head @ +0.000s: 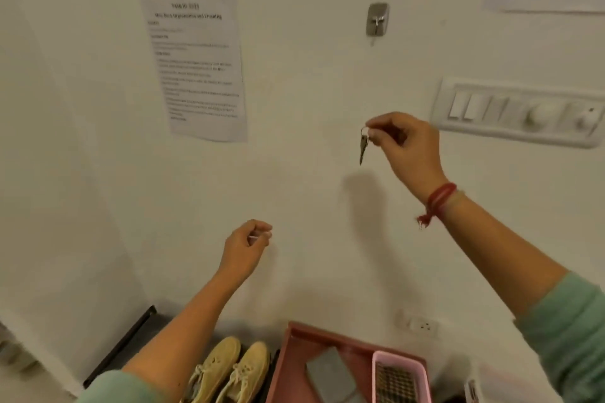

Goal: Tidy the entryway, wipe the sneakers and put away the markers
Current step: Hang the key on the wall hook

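Right hand (402, 144) is pinching a key ring (364, 131) between thumb and fingertips, raised in front of the white wall. A single key (363, 149) is hanging straight down from the ring. A red thread bracelet (438, 199) is sitting on that wrist.

A metal wall hook (377, 19) is showing well above the key, almost directly over it.

Left hand (248, 245) is hanging lower and to the left, fingers curled inward. A thin pale sliver is showing at the fingertips; cannot tell whether the hand is gripping anything.

A pair of tan lace-up sneakers (229, 370) is lying side by side at the bottom edge, on a dark surface at the foot of the wall, under the left forearm. A red tray (327, 335) is sitting just beside them on the right, holding a pink basket (399, 358) and a flat grey item (330, 373).

A printed sheet (196, 65) is hanging on the wall at upper left. A switch panel (520, 111) is showing just right of the right hand.
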A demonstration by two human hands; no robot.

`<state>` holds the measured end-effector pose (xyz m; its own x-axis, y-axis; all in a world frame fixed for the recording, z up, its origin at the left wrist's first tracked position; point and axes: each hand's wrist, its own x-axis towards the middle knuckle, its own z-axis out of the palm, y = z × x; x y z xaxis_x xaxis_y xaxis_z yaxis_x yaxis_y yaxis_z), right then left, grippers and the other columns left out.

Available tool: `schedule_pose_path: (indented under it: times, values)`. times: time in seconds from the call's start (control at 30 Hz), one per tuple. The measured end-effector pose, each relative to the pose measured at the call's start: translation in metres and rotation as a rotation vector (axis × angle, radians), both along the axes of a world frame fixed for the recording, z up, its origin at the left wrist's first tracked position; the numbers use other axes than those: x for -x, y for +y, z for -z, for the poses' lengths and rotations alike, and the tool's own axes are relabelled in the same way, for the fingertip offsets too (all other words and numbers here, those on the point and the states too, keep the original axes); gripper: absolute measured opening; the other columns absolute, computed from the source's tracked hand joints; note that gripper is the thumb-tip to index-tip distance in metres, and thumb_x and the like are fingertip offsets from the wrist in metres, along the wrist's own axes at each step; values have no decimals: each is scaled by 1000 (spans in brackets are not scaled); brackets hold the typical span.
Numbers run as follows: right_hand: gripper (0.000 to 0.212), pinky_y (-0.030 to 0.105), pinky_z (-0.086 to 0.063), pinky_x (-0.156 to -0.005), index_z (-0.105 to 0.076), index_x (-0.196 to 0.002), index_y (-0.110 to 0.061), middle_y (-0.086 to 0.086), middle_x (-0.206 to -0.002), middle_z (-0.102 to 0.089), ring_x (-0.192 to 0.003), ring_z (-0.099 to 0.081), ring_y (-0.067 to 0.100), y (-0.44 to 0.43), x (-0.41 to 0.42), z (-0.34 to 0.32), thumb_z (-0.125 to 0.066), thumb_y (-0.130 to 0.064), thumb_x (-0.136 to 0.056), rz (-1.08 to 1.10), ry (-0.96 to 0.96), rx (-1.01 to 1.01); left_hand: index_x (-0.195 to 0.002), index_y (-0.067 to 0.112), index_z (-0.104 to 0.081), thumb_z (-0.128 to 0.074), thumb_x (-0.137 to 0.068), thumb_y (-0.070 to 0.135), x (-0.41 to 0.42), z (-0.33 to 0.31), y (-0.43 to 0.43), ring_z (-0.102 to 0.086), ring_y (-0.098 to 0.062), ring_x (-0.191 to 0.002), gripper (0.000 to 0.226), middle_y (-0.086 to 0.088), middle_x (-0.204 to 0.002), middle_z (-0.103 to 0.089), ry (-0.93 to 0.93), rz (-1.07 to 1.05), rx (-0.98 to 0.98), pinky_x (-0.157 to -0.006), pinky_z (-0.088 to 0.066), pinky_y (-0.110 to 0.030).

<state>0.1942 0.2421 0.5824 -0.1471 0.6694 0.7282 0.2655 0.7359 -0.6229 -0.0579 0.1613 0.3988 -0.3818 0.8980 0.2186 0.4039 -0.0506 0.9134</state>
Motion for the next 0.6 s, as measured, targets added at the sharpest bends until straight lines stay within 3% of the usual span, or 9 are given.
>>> schedule_pose_path:
  times: [0.27,0.37,0.6]
  values:
    - [17,28,-57,-79,-72,-89,-9,7,-88,-70,-81,-67,14,62,14,-104,-63,2,-80,-24,129,33,-100,28,-64,-56,-92,18,2,-62,22,-64,-22,-84,16,9,-98,-66,41,-32,-164,-67,-48,-20]
    - [18,32,-58,-78,-72,-81,-12,9,-83,-69,-75,-66,16,80,18,-123,-63,4,-78,-14,158,64,-109,28,-60,-57,-92,18,-2,-66,21,-63,-15,-81,20,9,-112,-59,68,-42,-190,-68,-44,-14]
    - [38,34,-58,-65,-41,-76,-25,1,-57,-50,-58,-60,17,101,19,-131,-58,9,-70,153,197,50,-118,28,-54,-58,-92,19,0,-55,13,-59,-8,-79,28,7,-119,-49,93,-89,-163,-69,-41,-11]
